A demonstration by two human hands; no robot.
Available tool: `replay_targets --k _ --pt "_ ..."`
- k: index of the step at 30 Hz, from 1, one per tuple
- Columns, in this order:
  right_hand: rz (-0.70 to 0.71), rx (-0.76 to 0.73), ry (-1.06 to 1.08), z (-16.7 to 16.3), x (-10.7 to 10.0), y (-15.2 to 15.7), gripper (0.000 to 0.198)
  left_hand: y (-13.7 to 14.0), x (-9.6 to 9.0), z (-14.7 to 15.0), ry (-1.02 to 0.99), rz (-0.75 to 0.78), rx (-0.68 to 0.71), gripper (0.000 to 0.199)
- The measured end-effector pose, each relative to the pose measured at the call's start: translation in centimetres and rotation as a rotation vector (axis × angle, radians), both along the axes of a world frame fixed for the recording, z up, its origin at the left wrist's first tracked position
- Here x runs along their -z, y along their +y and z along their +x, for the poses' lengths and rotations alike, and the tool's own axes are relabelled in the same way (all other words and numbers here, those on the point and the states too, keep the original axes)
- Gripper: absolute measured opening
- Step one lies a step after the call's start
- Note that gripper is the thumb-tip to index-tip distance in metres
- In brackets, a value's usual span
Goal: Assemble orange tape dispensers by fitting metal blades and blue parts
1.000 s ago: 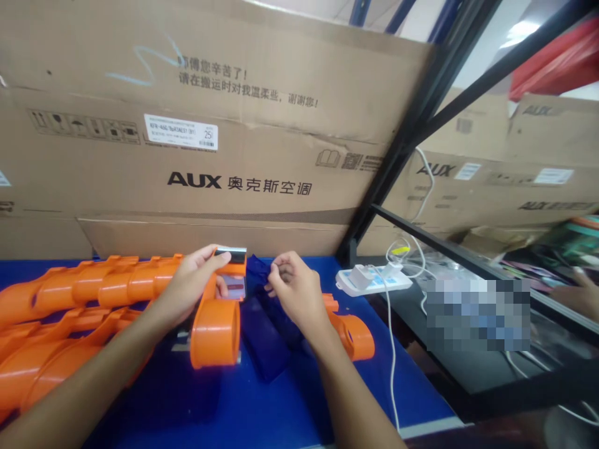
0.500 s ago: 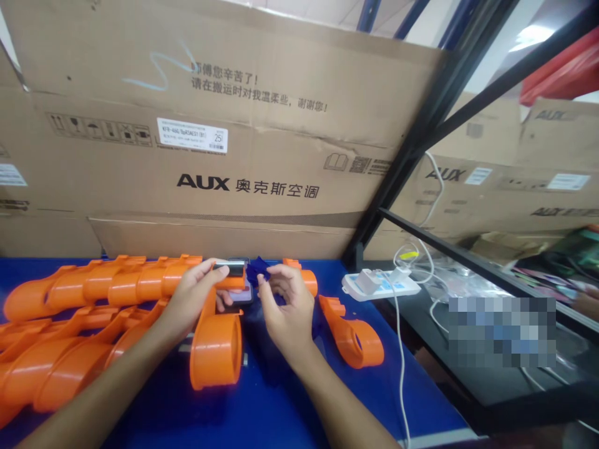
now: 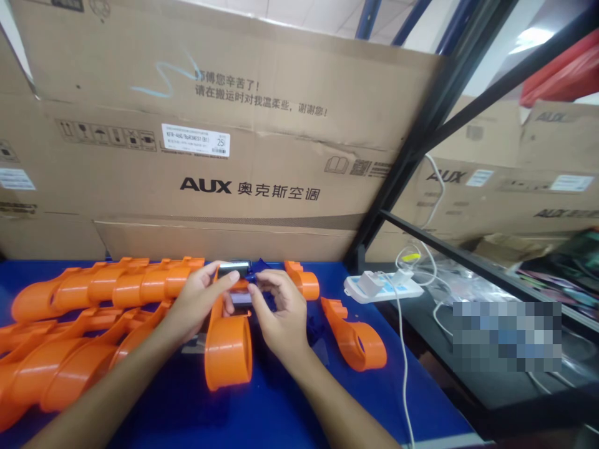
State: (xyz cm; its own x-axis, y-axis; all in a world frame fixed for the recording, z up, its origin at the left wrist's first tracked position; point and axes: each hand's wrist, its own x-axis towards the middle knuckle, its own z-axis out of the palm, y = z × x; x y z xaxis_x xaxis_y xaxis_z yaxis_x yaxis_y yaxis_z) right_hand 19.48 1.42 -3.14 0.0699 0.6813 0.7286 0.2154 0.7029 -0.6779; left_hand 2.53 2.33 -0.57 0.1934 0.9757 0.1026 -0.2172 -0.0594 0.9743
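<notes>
In the head view my left hand [image 3: 196, 302] grips an orange plastic piece [image 3: 228, 355] by its upper end. A wide open ring hangs at its bottom. A dark, shiny cylinder [image 3: 236, 269] lies along the upper end, under my left thumb. My right hand [image 3: 283, 312] pinches a small dark blue piece [image 3: 261, 267] between thumb and fingers. That piece is at the right end of the cylinder; whether it is seated there I cannot tell. Behind the held parts, a phone-like device [image 3: 243, 300] is partly hidden.
Rows of nested orange pieces [image 3: 126, 287] lie on the left of the blue tabletop [image 3: 173, 411]. Another orange piece [image 3: 367, 345] rests at the right, near a white power strip [image 3: 384, 285] and its cable. Cardboard boxes [image 3: 271, 137] stand behind; a black metal frame [image 3: 402, 159] rises at the right.
The orange piece has shifted slightly right. My right hand has moved a little left, bringing the dark blue piece from a small gap up to the cylinder's end.
</notes>
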Motion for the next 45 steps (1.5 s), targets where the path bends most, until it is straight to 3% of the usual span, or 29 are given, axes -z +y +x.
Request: replay_targets --k 10,16,25,32,36,39,42,45 --pt "-0.037 -0.108 0.041 -0.1 0.0 0.3 0.010 0.6 0.5 -0.6 0.073 0.080 0.008 0.020" --pt "-0.043 -0.006 -0.046 0.0 -0.4 0.1 0.004 0.7 0.5 -0.7 0.086 0.106 -0.017 0.023" --pt "0.128 0.171 -0.176 -0.1 -0.9 -0.7 0.010 0.7 0.8 -0.2 0.052 0.057 -0.064 0.027" --pt "0.232 0.206 -0.334 0.1 -0.6 -0.8 0.017 0.7 1.2 0.0 0.039 0.021 -0.060 0.025" --pt "0.165 0.123 -0.230 0.4 -0.7 -0.6 0.015 0.6 0.8 -0.2 0.008 0.013 -0.036 0.030" --pt "0.002 0.007 -0.063 0.8 -1.1 -0.2 0.016 0.2 0.1 -0.1 -0.006 0.023 0.012 0.037" --pt "-0.219 -0.208 0.108 1.1 -1.4 0.3 0.032 -0.5 -0.5 0.3 -0.019 -0.003 0.068 0.049" --pt "-0.367 -0.485 0.135 1.3 -1.7 0.6 0.042 -1.1 -0.8 0.7 -0.029 -0.038 0.134 0.062"
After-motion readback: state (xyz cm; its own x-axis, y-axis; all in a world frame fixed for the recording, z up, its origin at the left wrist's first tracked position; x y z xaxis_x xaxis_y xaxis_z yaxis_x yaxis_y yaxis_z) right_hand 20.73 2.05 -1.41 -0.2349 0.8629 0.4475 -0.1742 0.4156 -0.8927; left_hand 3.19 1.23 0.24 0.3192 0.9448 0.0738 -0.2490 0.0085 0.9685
